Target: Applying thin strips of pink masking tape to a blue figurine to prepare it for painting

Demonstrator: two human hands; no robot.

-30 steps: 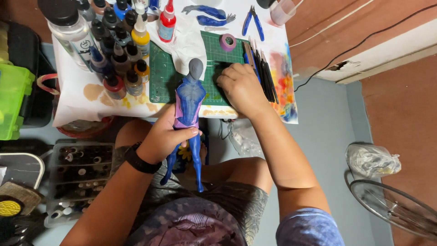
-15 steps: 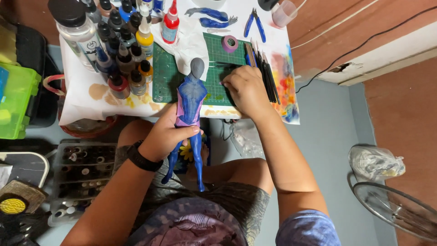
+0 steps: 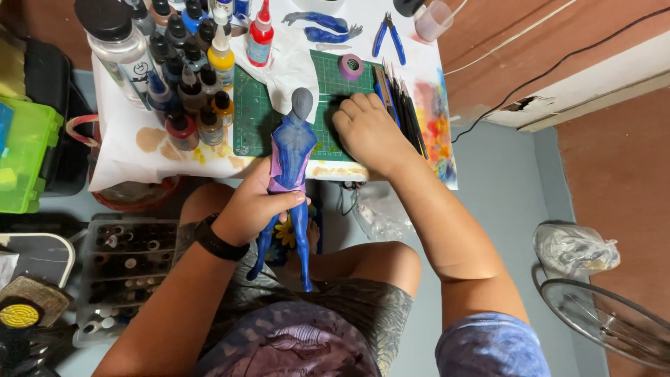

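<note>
My left hand (image 3: 255, 206) grips a blue and purple armless figure (image 3: 293, 150) with a grey head around its waist, holding it over my lap at the table's near edge. My right hand (image 3: 370, 132) rests fingers-down on the green cutting mat (image 3: 335, 91), beside a row of dark paintbrushes (image 3: 405, 112). What its fingers touch is hidden. Two loose blue figure arms (image 3: 324, 28) lie at the far side of the small table.
Several paint bottles (image 3: 188, 77) and a large clear jar (image 3: 118, 45) crowd the table's left. Blue-handled pliers (image 3: 387, 38), a purple tape roll (image 3: 351, 66) and a plastic cup (image 3: 433, 19) lie beyond. A green box (image 3: 24, 153), bottle tray (image 3: 125, 258) and wire fan guard (image 3: 614, 321) sit on the floor.
The view has shifted slightly; my right hand has edged along the mat beside the brushes. My left hand still holds the figure in much the same place.
</note>
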